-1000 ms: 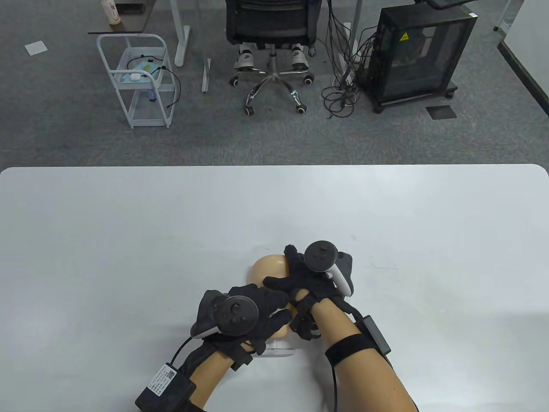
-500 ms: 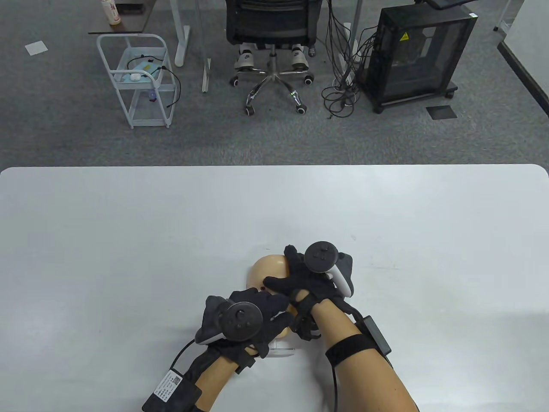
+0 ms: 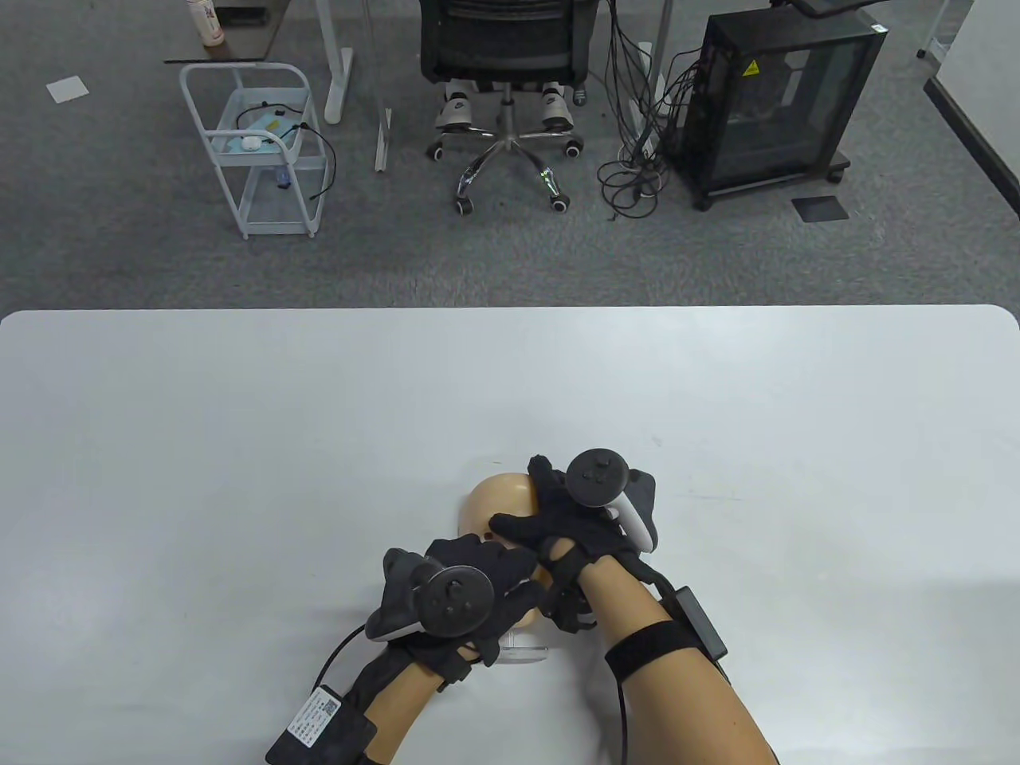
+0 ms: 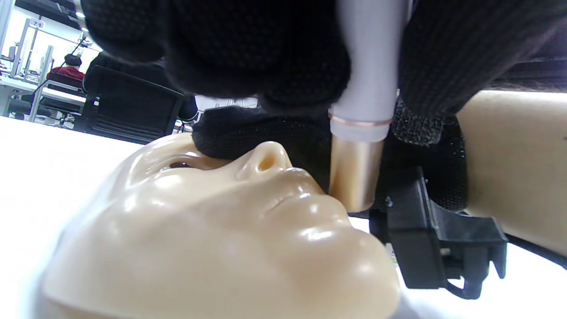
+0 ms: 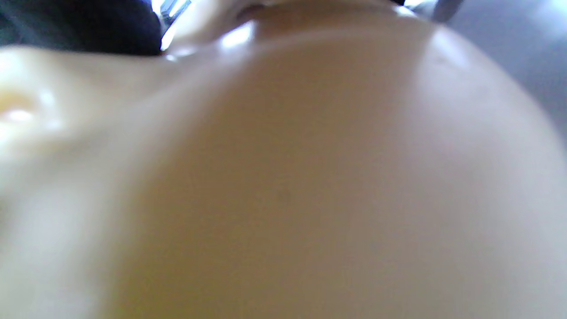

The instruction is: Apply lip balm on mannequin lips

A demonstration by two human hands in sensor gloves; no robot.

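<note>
Left hand (image 3: 458,594) slides a touch toward right hand (image 3: 586,518) over last second; fingers (image 4: 266,57) clamped round lip balm (image 4: 361,110), gold end at mannequin head (image 4: 212,239) mouth corner. Stroke under way, I reckon. Right hand steadies head on worktop (image 3: 239,478); its fingers' closure unclear.

- I'm working in an office or lab room: grey carpet (image 3: 119,239) beyond the white surface (image 3: 239,438).
- Straight behind the surface stands a black swivel chair (image 3: 506,48).
- Right of the chair, tangled cables (image 3: 633,171) and a black equipment cabinet (image 3: 777,103).
- Left of the chair, a white trolley (image 3: 263,147).
</note>
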